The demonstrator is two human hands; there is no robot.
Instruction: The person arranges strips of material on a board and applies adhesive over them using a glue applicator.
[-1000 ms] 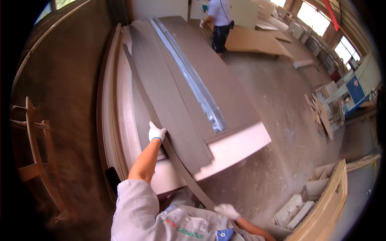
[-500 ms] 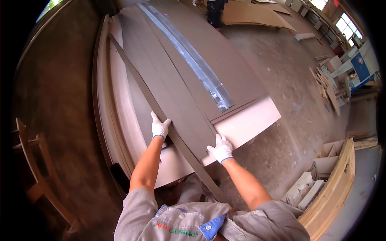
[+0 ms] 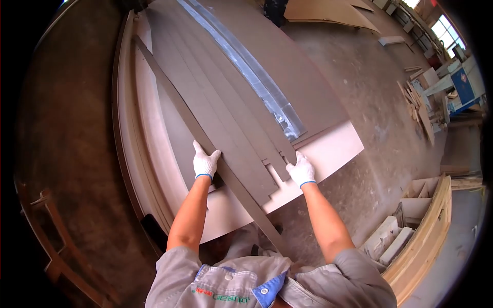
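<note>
My left hand [image 3: 206,163], in a white glove, is at the left edge of a long narrow grey-brown strip [image 3: 177,100], with its fingers partly hidden by it. This strip slants from the far left toward my body, its near end past the board edge. My right hand [image 3: 301,170], also gloved, is closed on the near end of another grey-brown strip [image 3: 272,141]; its fingertips are partly hidden. Between the hands, several flat strips [image 3: 221,123] lie fanned side by side with stepped ends. Beneath is a pale board [image 3: 334,149].
A steel straightedge-like bar [image 3: 257,77] lies along the brown panel [image 3: 303,82] right of the strips. Pale boards [image 3: 149,113] curve along the left side. A wooden crate [image 3: 418,241] with offcuts stands at lower right. Part of a person [image 3: 275,11] shows at the far end.
My right hand has moved right and slightly away from me, with the strip under it. The strips between my hands are now spread apart. My left hand stays at the long strip.
</note>
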